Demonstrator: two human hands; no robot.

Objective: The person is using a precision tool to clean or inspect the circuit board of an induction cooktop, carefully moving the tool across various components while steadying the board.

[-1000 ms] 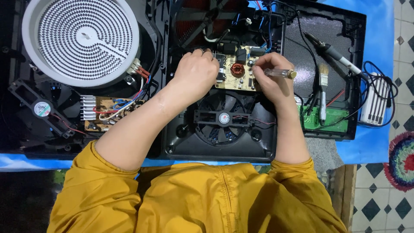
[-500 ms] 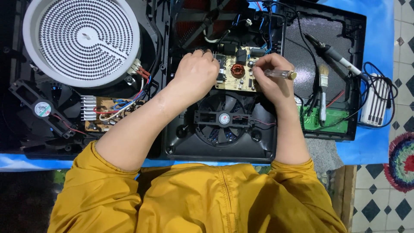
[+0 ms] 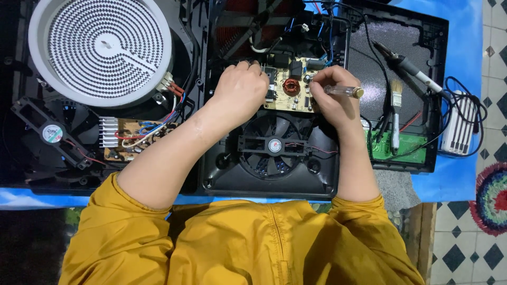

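Starting nearest: round black plastic cooling fan (image 3: 273, 146) seated in the opened cooker base. Beyond it, right hand (image 3: 335, 100) with fingers pinched around a clear-handled, brass-capped screwdriver (image 3: 343, 91), tip down on the tan circuit board with copper coil (image 3: 291, 89). Left hand (image 3: 240, 92) curled, fingertips pressed on the board's left edge. Farther left, white round ribbed heating plate (image 3: 100, 50).

Clear-handled screwdriver (image 3: 342, 91) lies tilted over the beige circuit board (image 3: 289, 95).
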